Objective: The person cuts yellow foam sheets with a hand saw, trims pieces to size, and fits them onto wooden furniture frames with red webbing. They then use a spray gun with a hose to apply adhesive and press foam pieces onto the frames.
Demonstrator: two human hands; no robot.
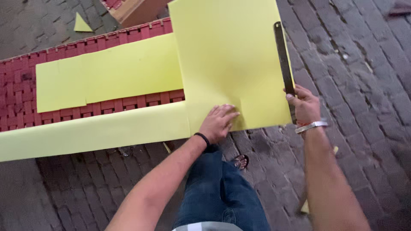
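**Two hands on a yellow foam sheet and a steel blade**

While the left hand (219, 122) lies flat, fingers spread and released, on the near edge of a large yellow foam sheet (229, 60), the right hand (305, 107) is clenched around the lower end of a long dark metal blade (284, 64). The blade, which looks like a hacksaw blade or a narrow steel rule, runs along the right edge of the sheet, reaching away from the person and touching the foam for most of its length. The sheet rests partly on a cot with a woven red strap surface (19, 81) and juts out past it over the brick paving (359, 68).

A black band sits on the left wrist, and a silver bangle (311, 125) circles the right wrist. To the left of the large sheet, a wide yellow foam strip (107, 75) lies on the red weave, and a longer, narrower foam strip (85, 134) runs along the cot's near side, meeting the large sheet beside the left hand. A small yellow triangular offcut (82, 23) lies on the bricks beyond the cot, near a cardboard box (137, 10). The person's blue jeans and one sandalled foot (240, 161) show below the sheet.
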